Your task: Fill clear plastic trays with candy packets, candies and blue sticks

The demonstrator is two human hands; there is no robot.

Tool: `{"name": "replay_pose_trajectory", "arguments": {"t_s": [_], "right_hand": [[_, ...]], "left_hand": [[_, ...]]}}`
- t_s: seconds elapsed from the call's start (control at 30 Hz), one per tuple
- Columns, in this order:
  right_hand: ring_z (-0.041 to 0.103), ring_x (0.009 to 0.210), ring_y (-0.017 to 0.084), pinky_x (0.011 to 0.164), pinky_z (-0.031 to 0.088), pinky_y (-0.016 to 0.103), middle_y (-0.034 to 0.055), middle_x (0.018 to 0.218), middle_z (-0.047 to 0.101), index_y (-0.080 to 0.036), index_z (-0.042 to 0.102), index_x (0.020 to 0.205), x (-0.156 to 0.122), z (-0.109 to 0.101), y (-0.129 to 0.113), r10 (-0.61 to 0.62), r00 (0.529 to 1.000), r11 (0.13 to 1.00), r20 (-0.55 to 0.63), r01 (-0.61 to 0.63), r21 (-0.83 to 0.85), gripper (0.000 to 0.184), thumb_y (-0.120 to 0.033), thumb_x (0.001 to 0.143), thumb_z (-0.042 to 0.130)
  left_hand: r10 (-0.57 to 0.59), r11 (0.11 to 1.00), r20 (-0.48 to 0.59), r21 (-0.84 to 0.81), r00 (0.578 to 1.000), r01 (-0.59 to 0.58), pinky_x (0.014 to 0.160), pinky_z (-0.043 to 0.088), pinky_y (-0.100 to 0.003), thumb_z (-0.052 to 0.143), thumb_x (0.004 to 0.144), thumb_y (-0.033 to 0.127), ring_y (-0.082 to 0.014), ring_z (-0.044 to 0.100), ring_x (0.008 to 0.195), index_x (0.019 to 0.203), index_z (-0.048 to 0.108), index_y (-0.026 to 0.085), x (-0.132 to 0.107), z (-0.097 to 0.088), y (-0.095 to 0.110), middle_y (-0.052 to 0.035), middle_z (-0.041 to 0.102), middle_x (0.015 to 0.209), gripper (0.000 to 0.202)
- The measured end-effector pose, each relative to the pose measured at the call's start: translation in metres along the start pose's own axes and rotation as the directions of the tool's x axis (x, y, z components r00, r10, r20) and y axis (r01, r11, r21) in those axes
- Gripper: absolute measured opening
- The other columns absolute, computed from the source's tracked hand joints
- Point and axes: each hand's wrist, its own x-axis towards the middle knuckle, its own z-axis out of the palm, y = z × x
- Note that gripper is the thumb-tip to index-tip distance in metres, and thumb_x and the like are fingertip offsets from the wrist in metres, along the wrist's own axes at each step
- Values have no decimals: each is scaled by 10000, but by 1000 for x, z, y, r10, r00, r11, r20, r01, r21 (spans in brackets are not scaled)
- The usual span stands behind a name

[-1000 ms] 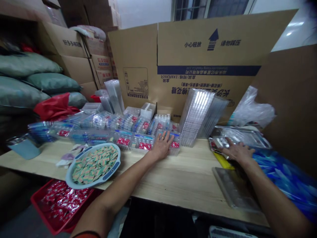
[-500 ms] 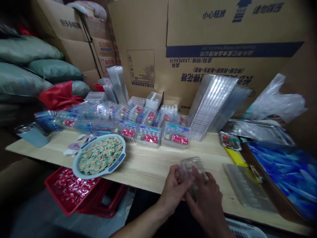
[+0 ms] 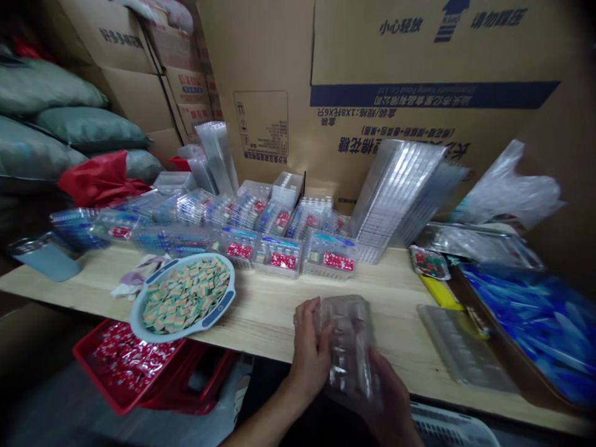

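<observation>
Pinching a clear plastic blister tray [image 3: 349,347] at 9 o'clock, the left hand [image 3: 307,354] curls its fingers [image 3: 310,323]. The right hand [image 3: 388,403] supports 5 o'clock, fingers pressed together.

My two grips [image 3: 349,372] share one clear plastic tray [image 3: 349,351]. On the bench [image 3: 265,323] I count three filled trays [image 3: 278,256] in the front row and one round bowl [image 3: 209,316] of striped candies [image 3: 184,298]. Off the bench I count four grey-green sacks [image 3: 88,127] and one red crate [image 3: 100,385].
</observation>
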Motion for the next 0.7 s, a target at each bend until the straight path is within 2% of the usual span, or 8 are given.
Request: {"name": "replay_pose_trajectory", "arguments": {"t_s": [0.07, 0.1, 0.17, 0.23, 0.3, 0.37, 0.47, 0.7], "right_hand": [[708, 1044, 393, 951, 553, 585, 126, 999, 778, -238, 786, 1097, 4, 4, -5, 60, 998, 998, -33, -60, 26, 607, -739, 839, 559], [678, 1119, 393, 992, 533, 576, 116, 1096, 763, -253, 750, 1195, 7, 6, -7, 59, 997, 998, -42, -58, 12, 631, -731, 805, 618], [571, 1293, 374, 1099, 455, 551, 85, 1337, 666, -292, 592, 1422, 13, 10, -10, -12, 999, 996, -43, 8, -94, 769, -678, 767, 709], [427, 1429, 341, 1184, 356, 520, 62, 1519, 510, -311, 411, 1554, 17, 14, -9, -75, 997, 975, -33, 67, -211, 891, -626, 785, 730], [321, 1493, 311, 1222, 293, 483, 56, 1598, 399, -303, 324, 1594, 19, 16, -5, -104, 994, 953, -11, 97, -288, 902, -611, 831, 695], [302, 1504, 297, 1226, 282, 461, 61, 1619, 359, -292, 301, 1603, 19, 18, 0, -99, 995, 946, 33, 105, -306, 892, -621, 856, 662], [329, 1492, 301, 1216, 299, 463, 73, 1628, 342, -283, 280, 1609, 19, 19, 4, -67, 996, 955, 58, 81, -284, 915, -663, 857, 638], [219, 1533, 274, 1260, 179, 466, 38, 1662, 262, -323, 257, 1610, 17, 24, -14, -165, 983, 924, 76, 181, -337, 861, -564, 889, 661]], "left_hand": [[75, 996, -39, 59, 996, -73, 1018, 434, -411, 705, 847, 497, -264, 559, 1130, 1134, 666, 211, -3, -1, 6, -116, 625, 1174, 407], [39, 999, -8, 8, 999, -39, 939, 466, -376, 695, 858, 508, -237, 585, 1021, 1054, 683, 201, -5, -1, 11, -100, 643, 1071, 364], [-132, 970, 129, -188, 983, 155, 750, 475, -297, 706, 851, 541, -170, 577, 782, 932, 690, 179, -10, -3, 20, -54, 635, 855, 371], [-289, 856, 249, -366, 924, 366, 633, 432, -242, 790, 779, 540, -114, 524, 633, 864, 688, 159, -13, -4, 26, -12, 600, 719, 403], [-376, 750, 269, -474, 887, 461, 597, 414, -216, 895, 668, 485, -86, 510, 584, 804, 683, 144, -14, -4, 26, 8, 589, 674, 424], [-425, 687, 267, -527, 865, 500, 584, 419, -210, 954, 580, 431, -79, 523, 569, 755, 677, 134, -12, -5, 22, 13, 592, 661, 442], [-459, 638, 288, -552, 841, 537, 579, 432, -214, 974, 546, 417, -79, 531, 551, 745, 682, 125, -9, -7, 16, 18, 589, 636, 458], [-391, 619, 280, -625, 877, 476, 635, 446, -196, 948, 610, 431, -75, 550, 619, 844, 694, 142, -12, -5, 19, 10, 630, 719, 450]]}}
